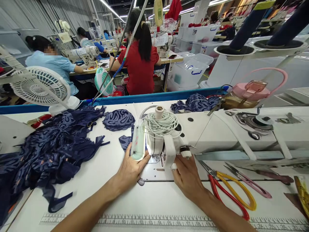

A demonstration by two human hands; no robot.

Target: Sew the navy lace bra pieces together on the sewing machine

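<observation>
My left hand lies low on the white table, left of the sewing machine's needle area. Its thumb and fingers are apart, with some fingertips hidden behind a pale green plate. Just beyond them lies a navy patterned fabric piece. My right hand is close to the right side of the sewing machine, fingers curled in by the needle area. The machine head hides part of those fingers, so what they hold cannot be made out. A coil of pale cord sits on top of the machine head.
Navy lace garment pieces are heaped at left; a patterned cup piece lies behind. Red-and-yellow-handled scissors and pink tweezers lie at right. A white fan and a pink-lidded bottle flank the table. Co-workers sit ahead.
</observation>
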